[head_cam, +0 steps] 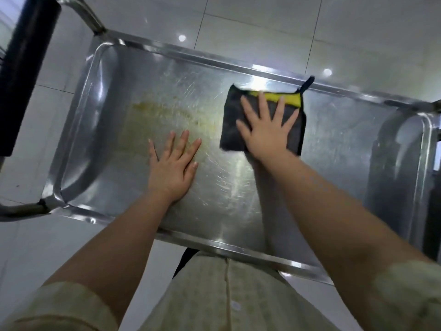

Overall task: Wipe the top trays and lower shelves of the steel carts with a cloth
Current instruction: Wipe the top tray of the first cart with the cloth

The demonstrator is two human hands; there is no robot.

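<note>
A steel cart's top tray (338, 144) lies below me, scratched and shiny. A yellowish-brown smear (157, 113) stains its left half. A dark grey cloth (232, 130) with a yellow edge and a small dark loop lies folded flat near the tray's far rim. My right hand (265, 130) presses on the cloth with fingers spread straight. My left hand (174, 166) rests flat on the bare tray, fingers straight, at the near edge of the smear. The lower shelves are hidden under the tray.
The cart's black padded handle (26, 68) on a steel tube stands at the left end. Pale glossy floor tiles (262, 25) surround the cart. A dark object (435, 211) stands at the right edge beyond the tray's end.
</note>
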